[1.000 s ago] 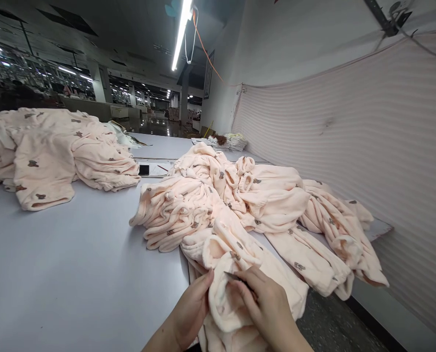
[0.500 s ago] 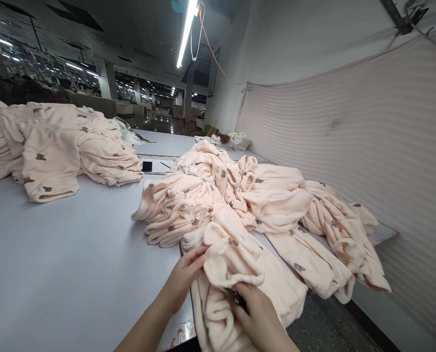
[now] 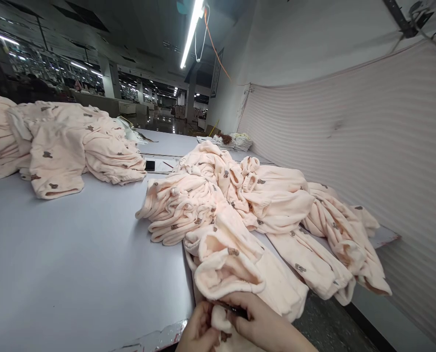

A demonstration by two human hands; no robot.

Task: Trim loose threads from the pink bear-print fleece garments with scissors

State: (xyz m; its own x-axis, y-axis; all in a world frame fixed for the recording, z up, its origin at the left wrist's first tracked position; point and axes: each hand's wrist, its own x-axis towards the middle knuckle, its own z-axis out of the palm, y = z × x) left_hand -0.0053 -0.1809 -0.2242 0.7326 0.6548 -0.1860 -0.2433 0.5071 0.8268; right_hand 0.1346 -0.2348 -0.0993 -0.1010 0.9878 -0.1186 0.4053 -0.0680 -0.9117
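Pinching a fluffy pale-peach plush fold (image 3: 220, 319), the curled left hand (image 3: 200, 330) sits beside the right hand (image 3: 256, 320), closed around a slim dark tool (image 3: 234, 309); a rounded, gaping plush cuff (image 3: 228, 275) lies just beyond both.

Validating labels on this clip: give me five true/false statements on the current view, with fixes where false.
1. The right hand holds a small dark tool. True.
2. The left hand is off the fabric. False: it pinches pale pink fleece.
3. A striped sheet hangs along the wall at picture right. True.
4. The overhead tube light is off. False: it is lit.
5. The central garment pile bears brown motifs. True.
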